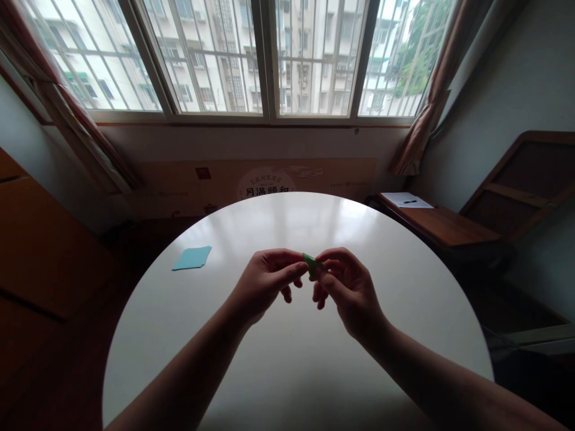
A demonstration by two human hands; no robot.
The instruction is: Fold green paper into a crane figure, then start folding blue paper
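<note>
A small piece of folded green paper [311, 263] is held up over the middle of the white round table [287, 371]. My left hand [274, 275] pinches its left edge between thumb and forefinger. From the other side, the thumb and fingertips of my right hand [348, 284] are closed on it too. The fingertips hide much of the paper, so its exact folded shape cannot be made out. Over to the left on the tabletop lies a stack of light blue square paper [192, 258].
Behind the table stand a long printed cardboard panel [179, 173] and a barred window [265, 60] with tied curtains. At the right, a wooden chair [449, 221] bears a white sheet [399, 199] with a dark pen on it. An orange-brown cabinet [40, 239] stands at the left.
</note>
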